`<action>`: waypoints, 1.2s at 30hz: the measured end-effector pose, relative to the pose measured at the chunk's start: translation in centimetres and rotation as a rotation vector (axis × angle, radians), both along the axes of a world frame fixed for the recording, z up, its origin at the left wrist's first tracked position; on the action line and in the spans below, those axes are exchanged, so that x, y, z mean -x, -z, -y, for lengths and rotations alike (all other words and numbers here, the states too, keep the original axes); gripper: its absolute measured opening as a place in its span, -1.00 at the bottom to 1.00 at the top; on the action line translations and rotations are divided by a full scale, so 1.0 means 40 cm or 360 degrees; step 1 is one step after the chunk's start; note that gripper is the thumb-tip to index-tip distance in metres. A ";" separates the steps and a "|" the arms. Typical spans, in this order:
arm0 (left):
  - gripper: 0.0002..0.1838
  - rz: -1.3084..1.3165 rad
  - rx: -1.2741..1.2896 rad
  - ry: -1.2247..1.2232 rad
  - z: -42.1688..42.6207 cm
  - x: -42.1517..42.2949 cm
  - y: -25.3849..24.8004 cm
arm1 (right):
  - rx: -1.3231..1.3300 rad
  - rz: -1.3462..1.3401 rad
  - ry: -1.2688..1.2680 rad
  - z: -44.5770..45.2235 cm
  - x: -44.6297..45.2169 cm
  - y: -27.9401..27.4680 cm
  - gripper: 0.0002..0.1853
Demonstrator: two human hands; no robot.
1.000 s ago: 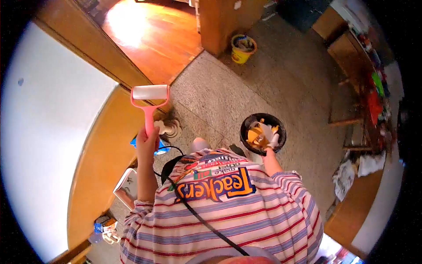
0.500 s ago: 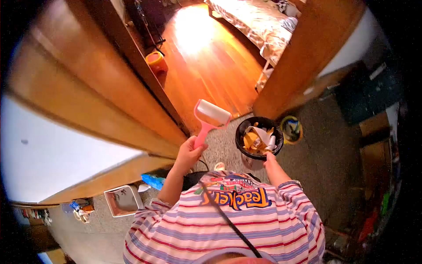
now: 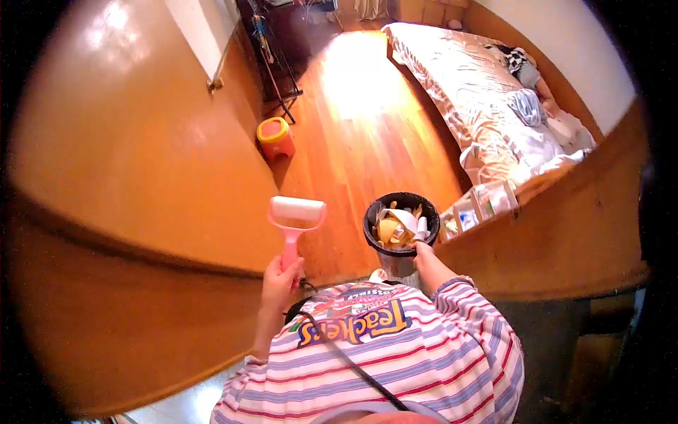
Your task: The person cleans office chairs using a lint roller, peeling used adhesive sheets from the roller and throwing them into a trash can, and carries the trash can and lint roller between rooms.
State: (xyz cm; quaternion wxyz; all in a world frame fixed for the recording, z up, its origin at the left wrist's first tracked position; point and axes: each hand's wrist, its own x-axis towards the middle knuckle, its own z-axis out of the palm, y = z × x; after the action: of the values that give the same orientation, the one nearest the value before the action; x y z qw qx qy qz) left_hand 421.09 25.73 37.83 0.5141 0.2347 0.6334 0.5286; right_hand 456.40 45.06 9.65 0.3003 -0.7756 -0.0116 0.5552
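Note:
A pink lint roller (image 3: 297, 210) with a white roll stands upright in my left hand (image 3: 283, 275), whose fingers wrap round its handle. My right hand (image 3: 428, 260) grips the near rim of a black trash bin (image 3: 402, 252), held out in front of my body. Inside the bin lie crumpled white paper (image 3: 400, 218) and yellowish scraps (image 3: 387, 230). The roller is to the left of the bin, apart from it.
A wooden door (image 3: 141, 148) stands at the left. On the wood floor (image 3: 346, 152) is a red stool with a yellow rim (image 3: 274, 134). A bed (image 3: 452, 85) with rumpled bedding runs along the right, near a small shelf (image 3: 487, 205). A dark rack (image 3: 272, 63) stands farther back.
I have moved forward into the doorway, and more of the bed and room shows. Both hands keep their hold; the lint roller has turned more upright and shifted left.

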 end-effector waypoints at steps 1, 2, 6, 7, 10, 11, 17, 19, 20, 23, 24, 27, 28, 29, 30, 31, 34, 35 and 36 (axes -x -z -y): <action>-0.81 -0.0042 0.0037 -0.0062 -0.041 0.023 -0.018 | -0.0017 -0.0015 -0.0045 -0.050 0.001 -0.007 -0.71; -0.82 -0.0080 0.0069 -0.0135 -0.081 0.051 -0.033 | -0.0030 -0.0028 -0.0095 -0.100 0.006 -0.013 -0.71; -0.84 -0.0357 0.0215 -0.0371 -0.195 0.100 -0.011 | -0.0106 0.0020 -0.0362 -0.292 -0.024 -0.010 -0.72; -0.83 -0.0272 0.0149 -0.0480 -0.214 0.112 0.007 | -0.0134 0.0058 -0.0453 -0.336 -0.037 -0.004 -0.72; -0.81 -0.0242 0.0116 -0.0638 -0.341 0.129 0.031 | -0.0284 0.0241 -0.0836 -0.470 -0.077 0.014 -0.72; -0.80 -0.0279 0.0169 -0.0693 -0.401 0.144 0.052 | -0.0356 0.0330 -0.0992 -0.523 -0.084 0.022 -0.72; -0.79 -0.0558 0.0209 -0.0605 -0.775 0.273 0.098 | -0.0792 0.0881 -0.1767 -0.704 -0.170 -0.061 -0.72; -0.78 -0.0510 0.0126 -0.0559 -0.950 0.304 0.059 | -0.0860 0.0950 -0.1874 -0.768 -0.175 -0.112 -0.72; -0.79 -0.0524 0.0067 -0.0498 -1.044 0.322 0.042 | -0.0871 0.0957 -0.1909 -0.802 -0.175 -0.134 -0.72; -0.83 -0.0441 -0.0080 -0.0371 -1.308 0.357 -0.005 | -0.0787 0.0948 -0.1882 -0.937 -0.148 -0.149 -0.72; -0.85 -0.0385 -0.0194 -0.0322 -1.376 0.320 -0.052 | -0.0758 0.0919 -0.1859 -0.984 -0.157 -0.142 -0.72; -0.87 -0.0454 -0.0288 -0.0284 -1.591 0.358 -0.022 | -0.0680 0.0897 -0.1830 -1.154 -0.117 -0.100 -0.72; -0.87 -0.0447 -0.0251 -0.0283 -1.634 0.365 -0.003 | -0.0656 0.0890 -0.1824 -1.206 -0.107 -0.087 -0.72; -0.86 -0.0446 -0.0271 -0.0292 -1.690 0.378 0.010 | -0.0651 0.0895 -0.1831 -1.276 -0.100 -0.067 -0.72; -0.86 -0.0459 -0.0325 -0.0305 -1.764 0.397 0.013 | -0.0756 0.0934 -0.1902 -1.347 -0.091 -0.046 -0.72; -0.87 -0.0455 -0.0314 -0.0352 -1.812 0.378 -0.028 | -0.0732 0.0940 -0.1956 -1.438 -0.082 -0.034 -0.70; -0.87 -0.0390 -0.0238 -0.0433 -1.941 0.408 -0.034 | -0.0677 0.0851 -0.1897 -1.625 0.037 -0.168 -0.66; -0.87 -0.0350 -0.0217 -0.0476 -1.984 0.434 -0.019 | -0.0729 0.0805 -0.1850 -1.686 0.033 -0.137 -0.67; -0.87 -0.0331 -0.0193 -0.0481 -2.030 0.460 -0.013 | -0.0783 0.0765 -0.1808 -1.758 0.033 -0.078 -0.67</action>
State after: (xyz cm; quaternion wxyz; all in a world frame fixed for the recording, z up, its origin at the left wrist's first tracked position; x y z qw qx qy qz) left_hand 402.71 106.93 38.34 0.3456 0.2208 0.6782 0.6098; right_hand 455.08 115.37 12.79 0.1184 -0.6600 -0.6117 0.4199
